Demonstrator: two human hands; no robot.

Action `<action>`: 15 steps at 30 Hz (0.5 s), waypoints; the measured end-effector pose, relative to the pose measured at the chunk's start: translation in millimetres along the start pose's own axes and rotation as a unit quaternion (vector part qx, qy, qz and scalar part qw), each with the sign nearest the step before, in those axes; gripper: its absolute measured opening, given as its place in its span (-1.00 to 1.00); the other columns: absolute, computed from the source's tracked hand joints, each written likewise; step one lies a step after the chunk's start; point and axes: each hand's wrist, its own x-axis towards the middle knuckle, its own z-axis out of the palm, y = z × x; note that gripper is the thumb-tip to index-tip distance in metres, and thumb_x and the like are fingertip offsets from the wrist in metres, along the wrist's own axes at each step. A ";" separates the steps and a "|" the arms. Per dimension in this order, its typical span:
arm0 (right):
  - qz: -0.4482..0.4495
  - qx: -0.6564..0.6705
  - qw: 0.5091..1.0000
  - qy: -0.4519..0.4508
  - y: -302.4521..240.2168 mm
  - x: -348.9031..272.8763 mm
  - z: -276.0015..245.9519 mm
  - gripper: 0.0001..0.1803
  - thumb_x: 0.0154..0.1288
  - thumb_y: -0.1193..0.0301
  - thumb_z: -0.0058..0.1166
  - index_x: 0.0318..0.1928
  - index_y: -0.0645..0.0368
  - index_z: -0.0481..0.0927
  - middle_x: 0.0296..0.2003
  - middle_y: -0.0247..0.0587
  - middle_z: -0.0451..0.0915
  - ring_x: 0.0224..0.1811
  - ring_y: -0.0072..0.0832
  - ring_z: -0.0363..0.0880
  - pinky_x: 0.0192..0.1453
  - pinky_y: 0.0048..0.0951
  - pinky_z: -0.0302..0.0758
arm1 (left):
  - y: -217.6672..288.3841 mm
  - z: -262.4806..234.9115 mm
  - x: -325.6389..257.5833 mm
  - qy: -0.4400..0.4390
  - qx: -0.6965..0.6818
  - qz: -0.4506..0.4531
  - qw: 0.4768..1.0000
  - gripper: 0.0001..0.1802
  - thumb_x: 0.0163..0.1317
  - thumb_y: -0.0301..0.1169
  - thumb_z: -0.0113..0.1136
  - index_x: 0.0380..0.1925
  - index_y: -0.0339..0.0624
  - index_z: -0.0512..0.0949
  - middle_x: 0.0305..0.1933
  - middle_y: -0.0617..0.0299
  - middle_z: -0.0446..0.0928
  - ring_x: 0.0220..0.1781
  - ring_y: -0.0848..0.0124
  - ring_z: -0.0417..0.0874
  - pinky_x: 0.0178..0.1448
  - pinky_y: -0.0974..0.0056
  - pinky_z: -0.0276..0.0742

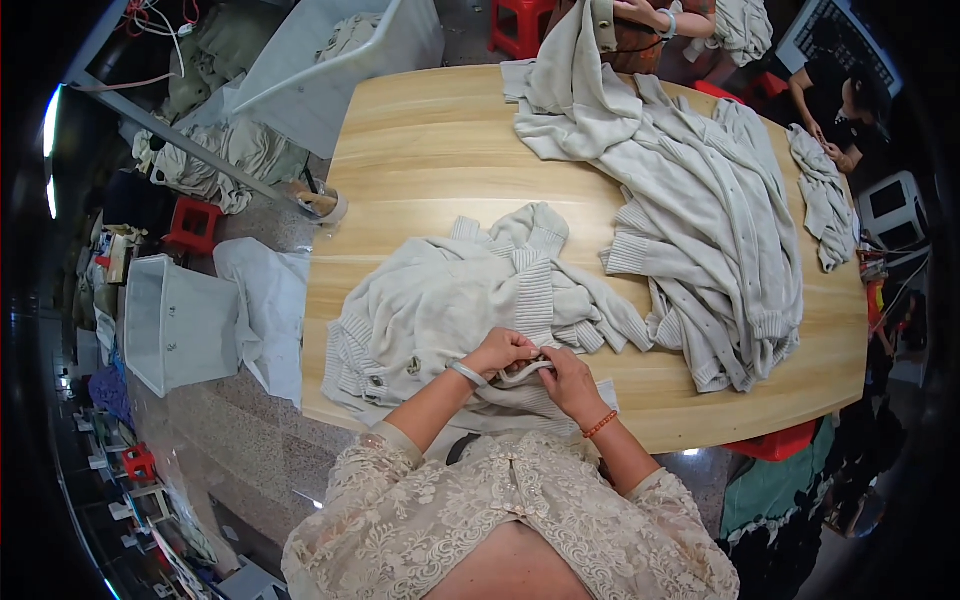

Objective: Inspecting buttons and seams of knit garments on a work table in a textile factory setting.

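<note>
Two hands, left hand [497,350] and right hand [566,373], are pinched on the edge of a pale knit cardigan [440,300] at the wooden table's [420,150] near edge. A cardigan pile [700,220] is seen beyond; a red stool [520,25] is farthest.

Crumpled pale knit cardigan [440,305], table-front

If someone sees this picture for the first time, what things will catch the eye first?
First, the pale knitted cardigan bunched at the near edge of the light wooden table, where the left hand and right hand pinch a small part of it together. Next, the big heap of similar grey knitwear spreads across the table's right half. A white plastic bin stands on the floor at left.
</note>
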 end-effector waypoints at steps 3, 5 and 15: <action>-0.003 -0.007 1.000 0.006 -2.3 -1.1 0.7 -0.61 0.09 0.54 0.19 -0.02 0.25 0.49 -0.33 -0.05 0.48 -0.36 -0.17 0.54 -0.24 -0.27 0.49 | -2.5 -1.0 -0.3 -0.005 -0.011 0.007 1.000 -0.89 0.14 -0.43 0.33 -0.46 -0.24 0.63 -0.60 0.35 0.52 -0.65 0.61 0.40 -0.60 0.49 0.26; -0.004 -0.007 1.000 0.004 -3.9 -2.8 0.9 -0.61 0.10 0.53 0.19 -0.02 0.25 0.49 -0.33 -0.05 0.48 -0.36 -0.17 0.54 -0.25 -0.28 0.49 | -1.5 -2.4 -1.2 -0.011 -0.005 0.006 1.000 -0.88 0.14 -0.42 0.34 -0.47 -0.24 0.62 -0.60 0.34 0.52 -0.65 0.61 0.40 -0.59 0.49 0.26; 0.008 0.007 0.999 -0.042 8.9 -6.3 1.2 -0.65 0.18 0.34 0.13 -0.05 0.23 0.47 -0.27 -0.01 0.48 -0.28 -0.05 0.56 -0.21 -0.15 0.52 | 0.3 -3.4 -26.6 -0.142 0.131 0.151 0.970 -0.67 0.10 -0.44 0.33 -0.14 -0.39 0.58 -0.25 0.21 0.60 -0.30 0.50 0.57 -0.15 0.42 0.52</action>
